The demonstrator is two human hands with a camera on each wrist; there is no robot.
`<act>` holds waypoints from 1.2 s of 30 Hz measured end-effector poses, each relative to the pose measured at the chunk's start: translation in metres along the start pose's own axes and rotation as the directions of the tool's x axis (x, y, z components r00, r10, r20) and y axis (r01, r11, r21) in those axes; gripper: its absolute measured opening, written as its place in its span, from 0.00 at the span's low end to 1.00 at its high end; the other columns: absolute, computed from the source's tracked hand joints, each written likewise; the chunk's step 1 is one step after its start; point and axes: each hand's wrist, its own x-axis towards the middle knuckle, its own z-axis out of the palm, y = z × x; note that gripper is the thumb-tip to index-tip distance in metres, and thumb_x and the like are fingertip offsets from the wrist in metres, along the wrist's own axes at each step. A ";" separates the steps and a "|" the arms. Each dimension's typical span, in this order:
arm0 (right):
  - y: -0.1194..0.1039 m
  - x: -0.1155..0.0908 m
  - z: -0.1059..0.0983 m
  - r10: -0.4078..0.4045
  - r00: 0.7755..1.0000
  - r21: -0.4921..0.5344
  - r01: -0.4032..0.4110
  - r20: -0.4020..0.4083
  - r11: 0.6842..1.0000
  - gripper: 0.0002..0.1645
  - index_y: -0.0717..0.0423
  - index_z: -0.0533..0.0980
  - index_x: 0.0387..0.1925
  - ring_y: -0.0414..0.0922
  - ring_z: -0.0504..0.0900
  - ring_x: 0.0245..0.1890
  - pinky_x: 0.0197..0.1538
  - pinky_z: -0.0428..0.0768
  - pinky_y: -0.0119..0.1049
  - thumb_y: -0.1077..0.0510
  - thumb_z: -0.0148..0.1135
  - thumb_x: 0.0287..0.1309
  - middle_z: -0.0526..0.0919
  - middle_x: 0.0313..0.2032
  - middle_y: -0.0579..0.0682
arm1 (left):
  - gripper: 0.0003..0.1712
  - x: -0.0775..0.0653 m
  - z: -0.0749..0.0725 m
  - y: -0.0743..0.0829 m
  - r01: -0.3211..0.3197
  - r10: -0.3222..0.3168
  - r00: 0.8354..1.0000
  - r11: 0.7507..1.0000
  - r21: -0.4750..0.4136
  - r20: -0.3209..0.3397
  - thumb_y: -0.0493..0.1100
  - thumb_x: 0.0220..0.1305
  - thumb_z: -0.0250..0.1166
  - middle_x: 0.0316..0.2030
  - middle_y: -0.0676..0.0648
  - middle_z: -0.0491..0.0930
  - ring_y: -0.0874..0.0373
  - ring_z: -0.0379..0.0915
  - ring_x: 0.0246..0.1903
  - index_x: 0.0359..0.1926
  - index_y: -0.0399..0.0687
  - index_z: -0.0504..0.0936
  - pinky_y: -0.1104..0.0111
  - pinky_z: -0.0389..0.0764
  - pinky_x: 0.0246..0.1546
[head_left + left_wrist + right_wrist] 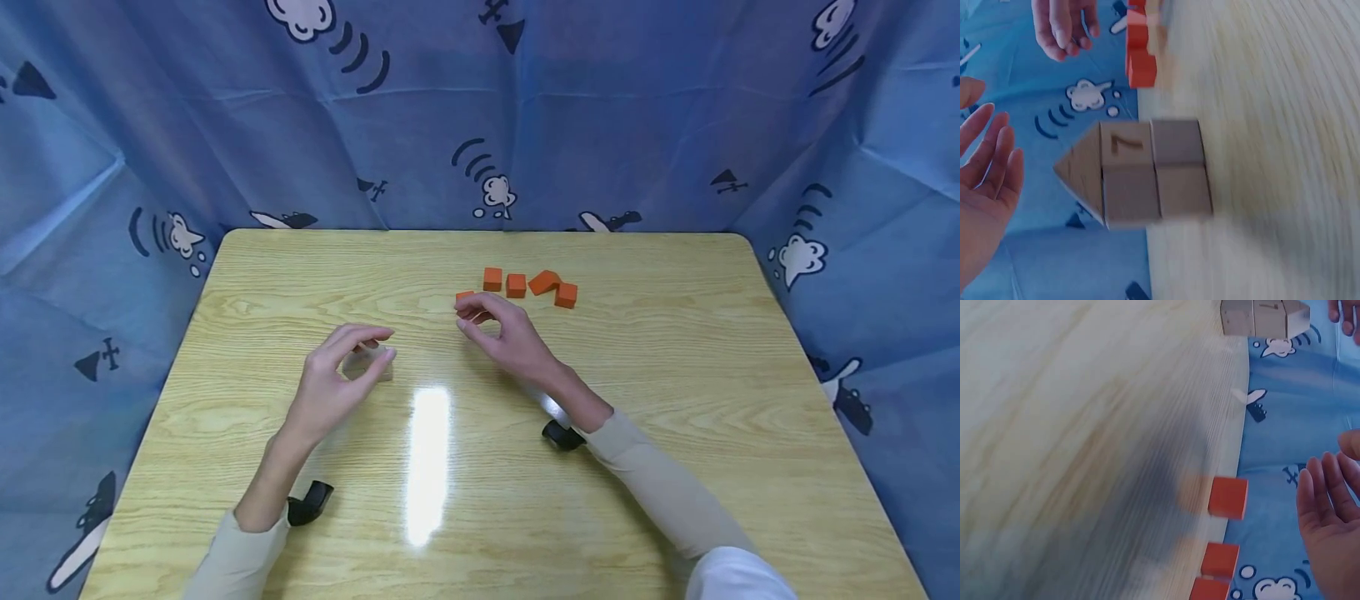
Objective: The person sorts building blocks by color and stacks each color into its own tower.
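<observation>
A little stack of pale wooden blocks (pixel 1129 144) stands on the table at left, with cubes in two layers and a triangular block on top. One cube face carries a dark 7. My left hand (pixel 333 375) hovers over this stack, fingers bent and apart from the thumb; in its wrist view a gap shows between hand and blocks. In the head view that hand partly hides the stack. My right hand (pixel 506 337) is in the air near an orange cube (pixel 1227 497), holding nothing. The head view shows only a strip of that cube past the fingers.
Behind the right hand lie more orange blocks: a cube (pixel 492 279), another cube (pixel 516 286), a slanted block (pixel 544 282) and a cube (pixel 566 295) touching it. The wooden table (pixel 675 375) ends at a blue patterned curtain (pixel 420 150) at back and sides.
</observation>
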 end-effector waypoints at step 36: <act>0.042 0.007 -0.023 0.199 0.980 -0.141 -0.197 -0.002 0.970 0.22 0.67 0.74 0.63 0.54 0.82 0.51 0.56 0.82 0.50 0.62 0.62 0.73 0.79 0.57 0.63 | 0.20 0.049 0.110 -0.016 0.319 -0.322 0.947 0.933 0.169 -0.005 0.36 0.70 0.67 0.45 0.37 0.83 0.47 0.80 0.41 0.58 0.29 0.79 0.61 0.83 0.40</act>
